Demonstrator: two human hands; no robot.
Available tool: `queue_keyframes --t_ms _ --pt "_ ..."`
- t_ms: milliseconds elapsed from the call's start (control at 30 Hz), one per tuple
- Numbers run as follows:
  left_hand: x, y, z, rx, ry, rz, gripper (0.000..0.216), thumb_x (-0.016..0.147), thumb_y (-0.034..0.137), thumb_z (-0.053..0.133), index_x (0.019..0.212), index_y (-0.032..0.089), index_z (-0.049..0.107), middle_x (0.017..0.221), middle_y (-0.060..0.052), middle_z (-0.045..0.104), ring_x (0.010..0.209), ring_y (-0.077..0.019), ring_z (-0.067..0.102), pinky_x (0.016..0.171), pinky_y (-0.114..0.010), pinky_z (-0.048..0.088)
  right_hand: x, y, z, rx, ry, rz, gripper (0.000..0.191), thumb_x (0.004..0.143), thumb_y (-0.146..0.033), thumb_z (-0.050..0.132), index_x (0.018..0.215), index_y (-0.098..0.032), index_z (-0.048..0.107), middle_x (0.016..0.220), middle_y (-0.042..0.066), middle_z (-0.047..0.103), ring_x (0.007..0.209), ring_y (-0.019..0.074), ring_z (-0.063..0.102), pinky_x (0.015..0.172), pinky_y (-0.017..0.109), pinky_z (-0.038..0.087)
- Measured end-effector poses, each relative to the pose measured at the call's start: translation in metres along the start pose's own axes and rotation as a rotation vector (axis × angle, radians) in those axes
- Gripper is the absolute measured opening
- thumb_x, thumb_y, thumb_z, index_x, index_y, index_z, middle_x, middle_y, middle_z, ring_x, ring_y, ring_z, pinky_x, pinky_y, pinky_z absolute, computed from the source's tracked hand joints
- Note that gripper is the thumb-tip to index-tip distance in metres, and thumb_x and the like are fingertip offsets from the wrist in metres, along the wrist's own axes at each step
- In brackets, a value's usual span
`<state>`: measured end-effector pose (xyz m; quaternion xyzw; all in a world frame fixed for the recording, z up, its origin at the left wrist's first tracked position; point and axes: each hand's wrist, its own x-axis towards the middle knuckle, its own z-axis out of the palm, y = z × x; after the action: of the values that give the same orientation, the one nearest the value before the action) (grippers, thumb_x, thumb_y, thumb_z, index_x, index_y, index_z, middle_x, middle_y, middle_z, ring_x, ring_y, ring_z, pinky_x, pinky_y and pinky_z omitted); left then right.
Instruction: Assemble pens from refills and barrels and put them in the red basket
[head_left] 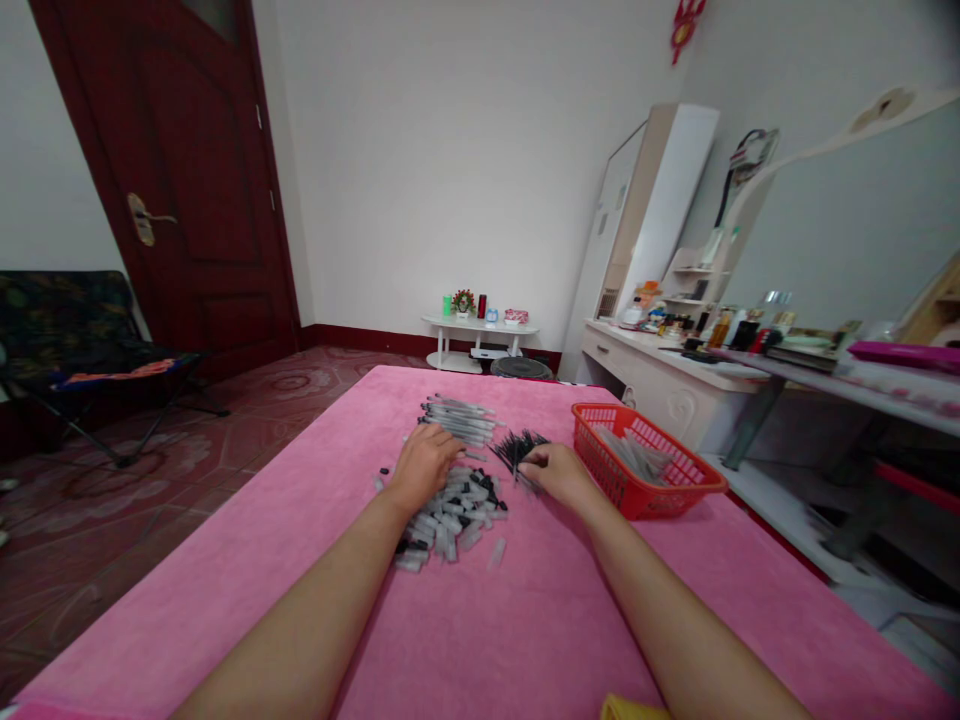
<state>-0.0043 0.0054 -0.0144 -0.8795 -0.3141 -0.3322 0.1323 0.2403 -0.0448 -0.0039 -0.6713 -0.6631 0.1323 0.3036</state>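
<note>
My left hand (pixel 426 468) is closed beside a pile of clear pen caps and black end pieces (pixel 457 515). At its fingertips a pale pen barrel (pixel 474 456) pokes out to the right. Just beyond it lies a row of translucent grey pens (pixel 457 418). My right hand (pixel 556 474) pinches at the near edge of a bundle of thin black-tipped pen refills (pixel 517 446). One dark refill seems to stand between its thumb and finger, though the grip is partly hidden. A single clear cap (pixel 497 553) lies nearer to me.
A red plastic basket (pixel 660 497) with pale thin sticks (pixel 637 455) stands right of my right hand. Pink cloth (pixel 510 640) covers the table. Something yellow (pixel 634 708) shows at the near edge. A cluttered dressing table (pixel 675 365) stands at right, a folding chair (pixel 90 360) at left.
</note>
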Motion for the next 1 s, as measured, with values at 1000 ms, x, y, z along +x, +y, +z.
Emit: queue_keyframes --t_ms 1000 --pt "-0.006 -0.019 0.002 0.032 0.086 -0.226 0.020 0.085 0.021 0.047 0.093 0.020 0.066 0.085 -0.007 0.066 0.086 -0.0227 0.052 0.075 -0.036 0.038 -0.018 -0.040 -0.056 -0.421 -0.074 0.010 0.011 0.071 -0.027 0.064 0.067 -0.022 0.072 0.069 0.005 0.069 0.065 0.0169 0.061 0.056 0.025 0.035"
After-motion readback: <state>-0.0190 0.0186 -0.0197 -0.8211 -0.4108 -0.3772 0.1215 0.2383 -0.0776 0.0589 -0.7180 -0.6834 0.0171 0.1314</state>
